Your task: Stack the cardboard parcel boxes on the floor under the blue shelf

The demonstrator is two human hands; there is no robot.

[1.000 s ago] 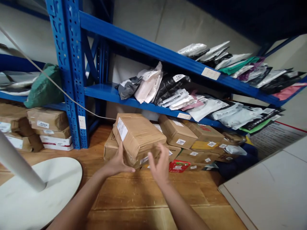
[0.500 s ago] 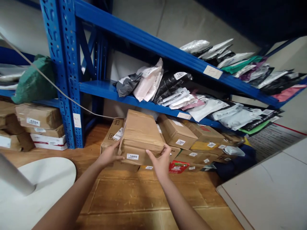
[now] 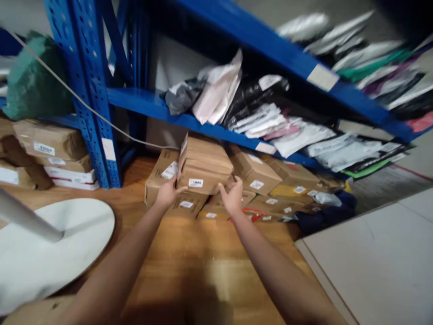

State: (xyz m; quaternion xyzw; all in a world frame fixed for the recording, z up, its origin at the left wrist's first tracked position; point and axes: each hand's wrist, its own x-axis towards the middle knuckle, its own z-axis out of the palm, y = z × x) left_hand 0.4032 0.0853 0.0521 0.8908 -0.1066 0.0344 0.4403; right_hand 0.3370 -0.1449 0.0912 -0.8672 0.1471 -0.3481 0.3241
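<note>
A brown cardboard box [image 3: 204, 164] with a white label, apparently 5008, rests over other boxes beneath the lower blue shelf. At its front left corner, my left hand [image 3: 168, 192] grips the side with the thumb along the front face. My right hand [image 3: 232, 195] holds the front right corner, thumb toward the front. Left of it stands a labelled carton [image 3: 158, 174], close to my left fingers. To the right is another taped box [image 3: 254, 169] with a label. Below my right hand lies a red package [image 3: 253, 214], partly hidden by my wrist.
Bagged parcels [image 3: 218, 92] lie along the lower blue shelf [image 3: 135, 100]. A blue upright post [image 3: 91, 90] and a slack white cable [image 3: 84, 104] are on the left. A round white base [image 3: 84, 234] stands on the wooden floor; a white panel [image 3: 372, 262] is at right.
The box has gone farther back and under the shelf, between the neighbouring cartons, with both hands still on it. More labelled boxes beneath it show. The view has shifted.
</note>
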